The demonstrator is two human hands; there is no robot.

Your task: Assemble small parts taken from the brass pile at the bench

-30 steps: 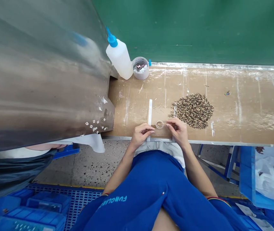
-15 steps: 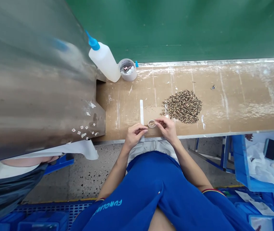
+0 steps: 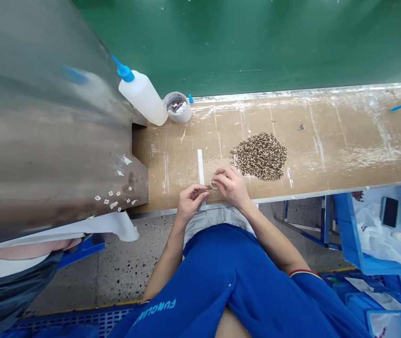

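Observation:
My left hand [image 3: 192, 202] is closed in a pinch at the bench's front edge, on a tiny dark piece too small to name. My right hand [image 3: 231, 188] is also pinched, its fingertips over a small round clear dish [image 3: 213, 185]. The thin pale stick seen in these fingers a moment ago is now mostly hidden. A white strip [image 3: 200, 166] lies on the bench just beyond my left hand. Beyond my right hand is a heap of tiny brass-and-dark parts [image 3: 261, 157].
A white squeeze bottle [image 3: 144, 97] with a blue nozzle stands by a cup of scraps [image 3: 178, 109] at the back left. A metal housing [image 3: 63, 117] bounds the left side. Blue bins [image 3: 348, 234], one with a phone [image 3: 389, 212], are at right. Another person's arm [image 3: 27, 253] shows at left.
My right hand has moved left and turned over the dish, covering more of it and the stick. My left hand stays pinched close by. The whole view has shifted slightly.

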